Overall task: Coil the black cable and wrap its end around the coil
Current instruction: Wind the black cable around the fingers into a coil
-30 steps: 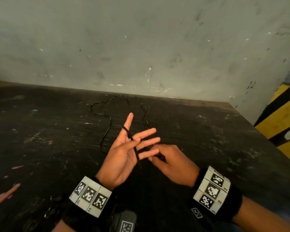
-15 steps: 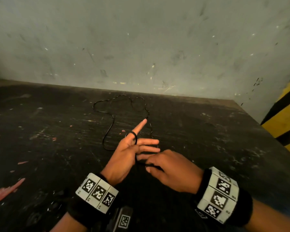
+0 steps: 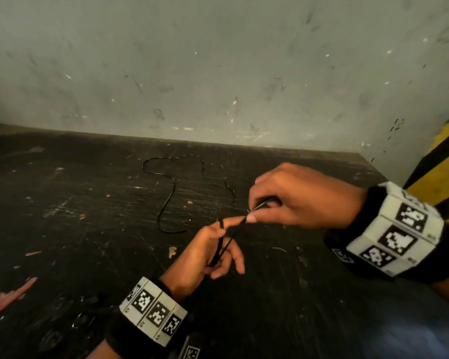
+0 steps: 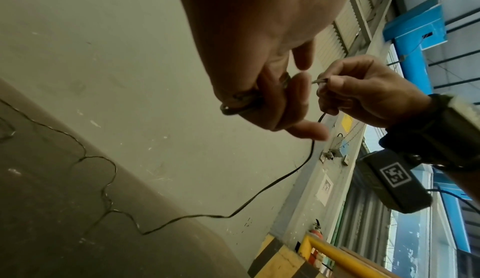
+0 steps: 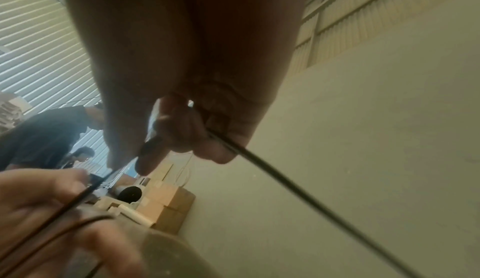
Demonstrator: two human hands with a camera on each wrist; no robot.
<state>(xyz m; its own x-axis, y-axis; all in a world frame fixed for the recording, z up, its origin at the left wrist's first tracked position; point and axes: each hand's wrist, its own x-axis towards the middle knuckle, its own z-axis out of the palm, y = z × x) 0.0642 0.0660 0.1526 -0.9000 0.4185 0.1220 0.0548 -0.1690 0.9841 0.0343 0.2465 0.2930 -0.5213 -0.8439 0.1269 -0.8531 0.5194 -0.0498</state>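
Note:
A thin black cable [image 3: 172, 193] snakes across the dark table [image 3: 88, 268] toward the wall. Its near part is looped around the index finger of my left hand [image 3: 218, 255], and two strands run down into the curled fingers. In the left wrist view the loops [image 4: 239, 101] sit around those fingers. Just up and right of the left index fingertip, my right hand [image 3: 257, 211] pinches the cable between thumb and forefinger. The free length [image 4: 259, 192] hangs from the right hand [image 4: 363, 95] down to the table. In the right wrist view the cable [image 5: 285, 186] leaves its curled fingers [image 5: 182, 138].
A scuffed grey wall [image 3: 218, 73] closes the far edge of the table. A yellow and black striped barrier [image 3: 446, 172] stands past the right edge. Red paint marks [image 3: 8, 299] lie at the near left. Other people and boxes show far off in the right wrist view.
My right hand has risen and moved right, drawing the cable out from the left index finger. The left hand's spread fingers have curled in over the strands.

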